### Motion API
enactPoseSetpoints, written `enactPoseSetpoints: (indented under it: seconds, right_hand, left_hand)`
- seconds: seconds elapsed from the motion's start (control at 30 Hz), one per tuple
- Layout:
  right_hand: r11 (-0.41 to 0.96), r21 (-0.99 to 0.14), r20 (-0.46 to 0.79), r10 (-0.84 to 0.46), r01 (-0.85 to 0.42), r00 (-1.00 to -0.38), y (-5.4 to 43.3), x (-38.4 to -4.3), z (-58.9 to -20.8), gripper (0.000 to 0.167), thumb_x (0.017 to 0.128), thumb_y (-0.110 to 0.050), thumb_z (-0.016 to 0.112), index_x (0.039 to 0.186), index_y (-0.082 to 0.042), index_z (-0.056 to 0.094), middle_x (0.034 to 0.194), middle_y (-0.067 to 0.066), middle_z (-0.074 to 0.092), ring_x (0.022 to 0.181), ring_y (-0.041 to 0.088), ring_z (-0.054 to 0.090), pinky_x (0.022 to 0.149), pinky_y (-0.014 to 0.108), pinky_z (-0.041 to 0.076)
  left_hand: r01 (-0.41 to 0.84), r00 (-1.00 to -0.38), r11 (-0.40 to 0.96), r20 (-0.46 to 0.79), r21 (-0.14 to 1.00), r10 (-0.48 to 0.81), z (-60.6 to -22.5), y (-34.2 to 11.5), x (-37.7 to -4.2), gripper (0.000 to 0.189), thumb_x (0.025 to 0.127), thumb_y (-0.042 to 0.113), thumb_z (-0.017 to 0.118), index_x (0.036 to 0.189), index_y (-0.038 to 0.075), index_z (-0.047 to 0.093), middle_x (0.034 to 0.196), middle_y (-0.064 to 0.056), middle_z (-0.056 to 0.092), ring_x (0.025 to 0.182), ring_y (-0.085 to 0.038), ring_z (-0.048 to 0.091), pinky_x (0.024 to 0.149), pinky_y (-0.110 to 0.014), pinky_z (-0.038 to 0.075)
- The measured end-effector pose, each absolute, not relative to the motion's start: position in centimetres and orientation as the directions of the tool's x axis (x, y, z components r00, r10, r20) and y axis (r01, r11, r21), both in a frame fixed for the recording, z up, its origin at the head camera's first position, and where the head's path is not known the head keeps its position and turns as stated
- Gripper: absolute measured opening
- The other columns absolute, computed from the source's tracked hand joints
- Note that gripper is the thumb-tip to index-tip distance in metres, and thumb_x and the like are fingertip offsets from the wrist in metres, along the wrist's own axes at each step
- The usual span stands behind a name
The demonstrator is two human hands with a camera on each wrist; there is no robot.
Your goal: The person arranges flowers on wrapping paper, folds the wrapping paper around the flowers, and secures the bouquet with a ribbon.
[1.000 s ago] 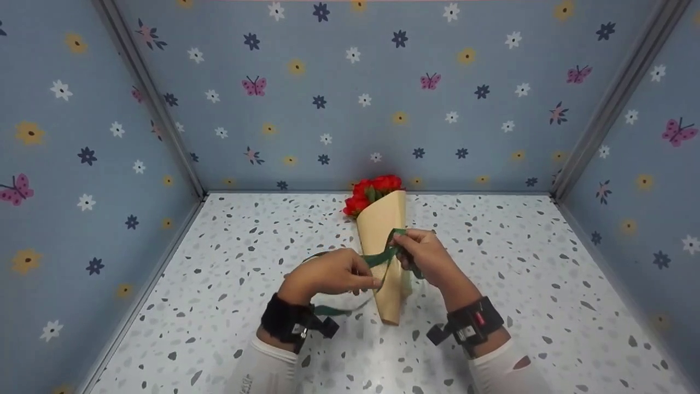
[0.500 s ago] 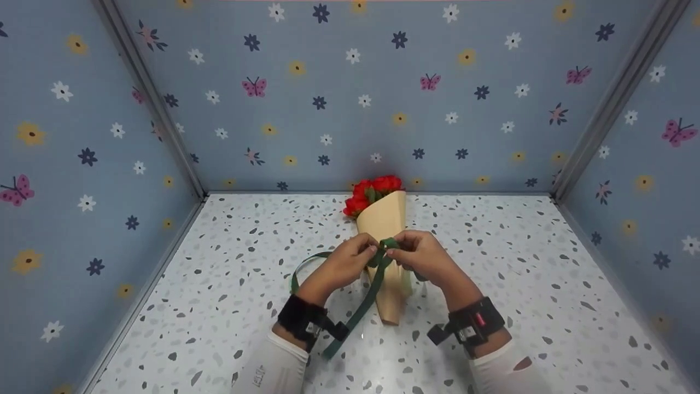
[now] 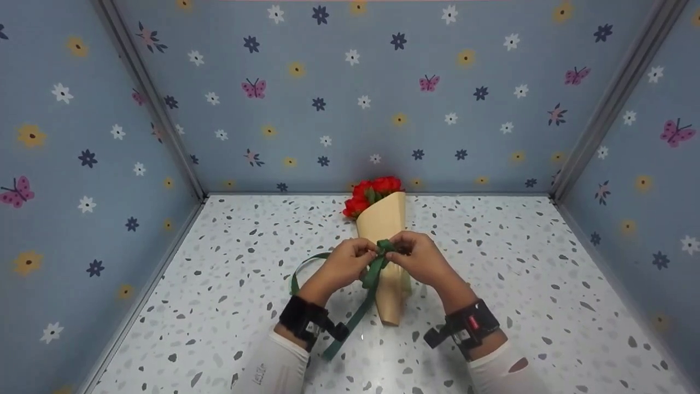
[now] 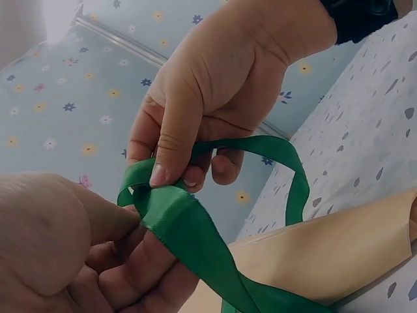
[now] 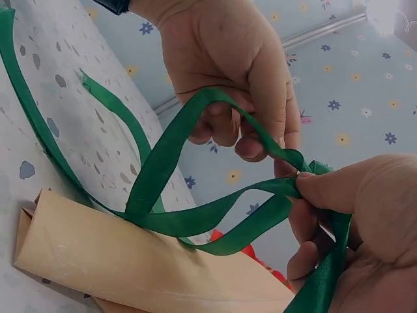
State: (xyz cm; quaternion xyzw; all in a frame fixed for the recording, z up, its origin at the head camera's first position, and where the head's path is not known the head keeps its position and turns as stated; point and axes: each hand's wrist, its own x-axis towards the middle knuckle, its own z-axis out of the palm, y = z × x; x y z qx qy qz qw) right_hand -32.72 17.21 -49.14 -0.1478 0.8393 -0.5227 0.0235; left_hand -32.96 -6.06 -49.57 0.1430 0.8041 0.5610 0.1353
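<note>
A bouquet of red flowers (image 3: pixel 377 191) wrapped in tan paper (image 3: pixel 383 216) lies on the speckled table, blooms towards the back wall. Over the wrap's middle, a green ribbon (image 3: pixel 369 282) forms loops between both hands. My left hand (image 3: pixel 345 264) pinches the ribbon from the left side, thumb against fingers. Opposite it, the thumb and fingers of my right hand (image 3: pixel 420 256) pinch the ribbon at its gathered crossing. In the right wrist view, ribbon loops (image 5: pixel 195 218) hang between the hands, above the paper. Parts of the crossing are hidden behind fingers.
One ribbon tail (image 3: pixel 342 339) runs down towards the front, and another stretch (image 3: pixel 295 276) curves out left of the bouquet. The speckled table (image 3: pixel 519 290) meets patterned blue walls (image 3: pixel 361 82) at the back and both sides.
My left hand has moved up and in beside the right, from holding a strand lower down. A ribbon loop now shows at the crossing, and a tail lies towards the front.
</note>
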Motion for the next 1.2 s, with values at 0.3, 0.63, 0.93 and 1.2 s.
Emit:
enactPoseSetpoints:
  seconds: [0.3,0.63,0.93,1.2]
  right_hand:
    - [0.314,-0.919,0.163,-0.248,-0.239,-0.955,16.6,-32.7,-49.8,0.015,0.101,-0.003,0.084,0.115,-0.004,0.081,0.119,0.015,0.086,0.114,0.027,0.082,0.092,0.030,0.066]
    - [0.222,-0.958,0.147,-0.166,-0.182,-0.975,16.8,-32.9,-49.6,0.015,0.108,-0.013,0.079,0.118,-0.003,0.083,0.106,0.009,0.087,0.097,0.019,0.080,0.082,0.027,0.062]
    - [-0.060,-0.997,0.058,-0.035,-0.056,-0.998,17.6,-33.5,-49.4,0.014,0.113,-0.013,0.072,0.120,-0.003,0.079,0.121,0.008,0.085,0.114,0.014,0.077,0.104,0.035,0.066]
    - [-0.334,-0.942,0.046,-0.047,-0.028,-0.998,18.2,-33.9,-49.5,0.014,0.118,-0.009,0.059,0.113,-0.009,0.072,0.116,0.002,0.082,0.121,0.018,0.077,0.111,0.047,0.063]
  left_hand:
    - [0.188,-0.930,0.482,-0.002,0.856,0.367,-49.7,-5.3,-32.7,0.016,0.108,0.012,0.075,0.121,0.015,0.083,0.116,-0.006,0.070,0.108,-0.022,0.065,0.097,-0.042,0.063]
    - [0.215,-0.969,0.531,0.113,0.819,0.218,-48.6,-5.8,-32.6,0.016,0.114,0.013,0.068,0.118,0.010,0.083,0.122,-0.009,0.067,0.115,-0.025,0.068,0.097,-0.047,0.064]
    - [0.276,-0.958,0.338,0.286,0.900,0.023,-48.0,-7.2,-32.6,0.018,0.118,0.018,0.060,0.120,0.009,0.075,0.098,-0.008,0.072,0.092,-0.021,0.068,0.083,-0.038,0.055]
    - [0.263,-0.958,0.294,0.285,0.919,-0.033,-47.4,-8.7,-32.8,0.018,0.116,0.023,0.066,0.120,0.011,0.079,0.090,-0.003,0.063,0.085,-0.020,0.055,0.078,-0.035,0.046]
